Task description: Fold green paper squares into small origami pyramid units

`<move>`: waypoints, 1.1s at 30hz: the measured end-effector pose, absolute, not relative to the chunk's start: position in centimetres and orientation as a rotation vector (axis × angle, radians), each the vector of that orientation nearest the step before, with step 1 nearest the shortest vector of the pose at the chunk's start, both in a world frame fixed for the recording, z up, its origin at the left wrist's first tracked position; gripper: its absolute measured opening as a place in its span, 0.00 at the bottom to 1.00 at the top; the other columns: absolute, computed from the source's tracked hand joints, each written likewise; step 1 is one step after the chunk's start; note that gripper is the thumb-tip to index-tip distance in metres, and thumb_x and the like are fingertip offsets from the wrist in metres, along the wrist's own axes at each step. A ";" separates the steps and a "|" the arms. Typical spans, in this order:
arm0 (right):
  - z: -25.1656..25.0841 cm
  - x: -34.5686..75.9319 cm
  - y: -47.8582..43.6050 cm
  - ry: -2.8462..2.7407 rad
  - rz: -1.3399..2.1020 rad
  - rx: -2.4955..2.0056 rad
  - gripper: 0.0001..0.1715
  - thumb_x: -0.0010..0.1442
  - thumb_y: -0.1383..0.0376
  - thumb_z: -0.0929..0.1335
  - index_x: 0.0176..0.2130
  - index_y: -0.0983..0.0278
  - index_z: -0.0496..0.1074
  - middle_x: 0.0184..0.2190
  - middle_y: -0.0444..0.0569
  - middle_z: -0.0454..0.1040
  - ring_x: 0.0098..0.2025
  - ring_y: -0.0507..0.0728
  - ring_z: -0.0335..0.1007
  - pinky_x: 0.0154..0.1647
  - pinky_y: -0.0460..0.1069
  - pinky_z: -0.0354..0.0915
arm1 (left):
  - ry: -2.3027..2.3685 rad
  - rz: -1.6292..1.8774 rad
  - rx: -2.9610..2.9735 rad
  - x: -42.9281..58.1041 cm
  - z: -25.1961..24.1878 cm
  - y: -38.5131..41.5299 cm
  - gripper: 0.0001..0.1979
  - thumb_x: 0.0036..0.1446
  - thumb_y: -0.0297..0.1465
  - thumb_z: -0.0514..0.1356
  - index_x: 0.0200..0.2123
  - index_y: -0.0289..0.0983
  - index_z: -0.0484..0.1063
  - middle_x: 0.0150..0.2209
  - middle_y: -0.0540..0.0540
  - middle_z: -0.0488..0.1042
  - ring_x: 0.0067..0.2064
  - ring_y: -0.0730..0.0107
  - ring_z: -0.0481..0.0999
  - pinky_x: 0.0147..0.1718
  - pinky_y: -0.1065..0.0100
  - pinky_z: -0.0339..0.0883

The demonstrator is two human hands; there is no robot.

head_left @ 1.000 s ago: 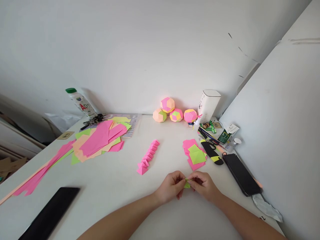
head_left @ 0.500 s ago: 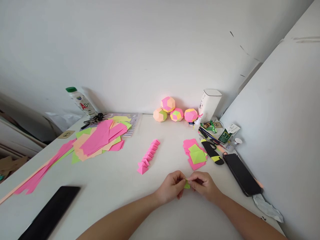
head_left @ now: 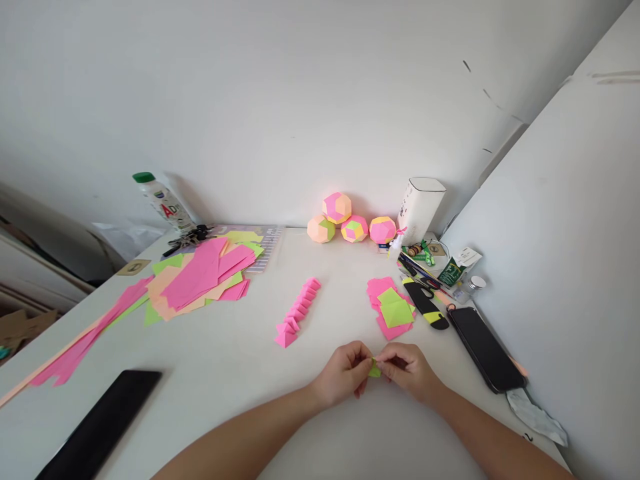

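Observation:
My left hand (head_left: 341, 373) and my right hand (head_left: 410, 373) meet just above the white table (head_left: 240, 373), both pinched on one small folded green paper piece (head_left: 375, 369) between their fingertips. Behind the hands lies a small stack of pink and green paper squares (head_left: 391, 309). A row of folded pink paper units (head_left: 297, 312) runs diagonally to the left of that stack. Three pink, orange and green paper balls (head_left: 353, 223) sit against the back wall.
A pile of pink, orange and green sheets (head_left: 200, 277) and long pink strips (head_left: 80, 343) cover the left. A black slab (head_left: 100, 430) lies front left. A phone (head_left: 485, 347), black-yellow cutter (head_left: 425, 307), pens, white box (head_left: 419, 210), bottle (head_left: 163, 203) and keys (head_left: 187, 240) line the edges.
Both hands stay pinched on the green piece in the same spot; only slight finger and camera shifts show.

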State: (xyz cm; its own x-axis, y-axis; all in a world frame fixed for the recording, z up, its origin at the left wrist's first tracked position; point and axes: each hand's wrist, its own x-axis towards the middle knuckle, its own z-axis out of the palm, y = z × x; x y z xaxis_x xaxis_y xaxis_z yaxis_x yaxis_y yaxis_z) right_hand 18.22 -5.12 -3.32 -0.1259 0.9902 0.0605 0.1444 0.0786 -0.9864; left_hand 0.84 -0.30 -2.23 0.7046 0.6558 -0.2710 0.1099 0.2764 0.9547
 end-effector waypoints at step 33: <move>-3.0 18.2 -5.2 -1.443 1.206 -1.269 0.14 0.55 0.56 0.68 0.29 0.64 0.72 0.19 0.42 0.67 0.20 0.51 0.63 0.21 0.46 0.60 | 0.732 0.413 1.246 0.8 -2.2 -0.3 0.09 0.53 0.36 0.56 0.27 0.37 0.60 0.14 0.58 0.62 0.15 0.80 0.61 0.15 0.76 0.55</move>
State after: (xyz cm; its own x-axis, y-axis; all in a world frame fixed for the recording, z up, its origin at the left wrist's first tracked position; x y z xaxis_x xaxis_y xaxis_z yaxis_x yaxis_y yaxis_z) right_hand 18.18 -5.16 -2.97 -0.1283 0.9917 -0.0012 0.1773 0.0217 -0.9839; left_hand 0.76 -0.32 -2.18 0.7087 0.6503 -0.2736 0.1022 0.2891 0.9518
